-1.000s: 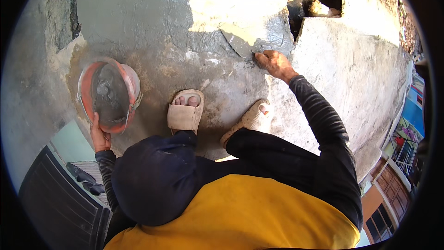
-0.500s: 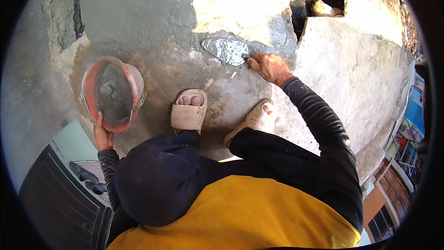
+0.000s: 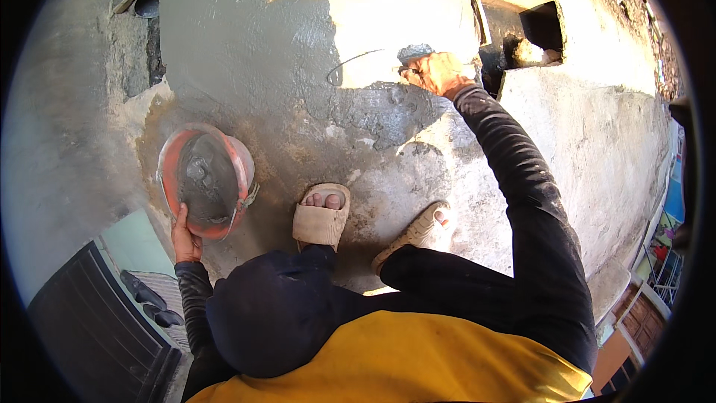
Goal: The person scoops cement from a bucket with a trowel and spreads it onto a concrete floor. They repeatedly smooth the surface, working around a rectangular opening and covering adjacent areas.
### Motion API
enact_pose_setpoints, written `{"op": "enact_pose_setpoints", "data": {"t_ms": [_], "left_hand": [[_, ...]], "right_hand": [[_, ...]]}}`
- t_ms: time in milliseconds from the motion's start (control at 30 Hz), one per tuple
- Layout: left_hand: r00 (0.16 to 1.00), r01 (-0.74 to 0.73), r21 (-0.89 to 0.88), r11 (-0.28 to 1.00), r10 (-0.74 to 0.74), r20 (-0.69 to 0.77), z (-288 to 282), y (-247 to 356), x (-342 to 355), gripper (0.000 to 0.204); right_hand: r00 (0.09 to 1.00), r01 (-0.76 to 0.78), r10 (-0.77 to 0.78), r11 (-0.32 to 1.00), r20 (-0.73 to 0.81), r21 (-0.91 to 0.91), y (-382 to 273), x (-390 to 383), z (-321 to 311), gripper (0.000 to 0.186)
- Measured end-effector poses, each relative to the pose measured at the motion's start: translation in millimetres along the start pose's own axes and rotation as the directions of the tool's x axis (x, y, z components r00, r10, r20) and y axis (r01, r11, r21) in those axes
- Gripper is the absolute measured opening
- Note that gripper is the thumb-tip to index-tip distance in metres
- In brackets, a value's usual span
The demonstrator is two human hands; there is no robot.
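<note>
My right hand is closed round the handle of a trowel, above wet grey mortar spread on the ground. Sunlight washes out much of the blade, and its edge shows as a thin dark curve. Just past the hand sits a small dark lump of mortar. At the left, my left hand grips the near rim of an orange-red bucket, which tilts toward the left. Inside it is thick grey mortar.
My sandalled feet stand just short of the wet area. A square opening cuts into the ground at the far right, and a narrow gap at the far left. Dark shoes lie near a dark ribbed panel at lower left.
My right hand has moved the trowel farther from my feet, from the shaded mortar into the sunlit part. My left hand still holds the bucket. The whole view has shifted slightly.
</note>
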State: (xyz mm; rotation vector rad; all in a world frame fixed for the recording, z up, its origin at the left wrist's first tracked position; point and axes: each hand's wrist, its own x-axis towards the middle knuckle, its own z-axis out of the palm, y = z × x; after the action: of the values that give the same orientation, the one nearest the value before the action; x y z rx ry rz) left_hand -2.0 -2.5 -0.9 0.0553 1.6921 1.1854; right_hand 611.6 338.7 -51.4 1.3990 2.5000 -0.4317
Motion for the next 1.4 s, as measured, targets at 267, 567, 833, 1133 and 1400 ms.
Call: {"op": "enact_pose_setpoints", "data": {"t_ms": [267, 567, 833, 1133, 1400], "left_hand": [[1.0, 0.006, -0.02, 1.0, -0.006, -0.011, -1, -2, -1, 0.042], [1.0, 0.017, -0.077, 0.997, -0.016, 0.013, 6, 0, -9, 0.043], [0.999, -0.005, -0.12, 0.993, 0.009, 0.039, 11, 2, -10, 0.043], [0.998, 0.005, -0.159, 0.987, 0.005, 0.061, 11, 1, -11, 0.039], [0.996, 0.085, -0.196, 0.977, -0.077, 0.047, 11, 4, -14, 0.04]], "right_hand": [[0.966, -0.149, 0.161, 0.986, -0.2, 0.076, 65, 67, -32, 0.057], [0.819, -0.352, 0.544, 0.224, 0.183, 0.909, -9, 81, -12, 0.045], [0.995, -0.096, 0.08, 0.859, 0.053, 0.503, -182, 105, -18, 0.06], [0.812, -0.401, 0.577, 0.438, 0.09, 0.805, -62, 159, -57, 0.058], [0.943, -0.325, 0.167, 0.639, 0.287, 0.697, -197, 186, -52, 0.048]]}}
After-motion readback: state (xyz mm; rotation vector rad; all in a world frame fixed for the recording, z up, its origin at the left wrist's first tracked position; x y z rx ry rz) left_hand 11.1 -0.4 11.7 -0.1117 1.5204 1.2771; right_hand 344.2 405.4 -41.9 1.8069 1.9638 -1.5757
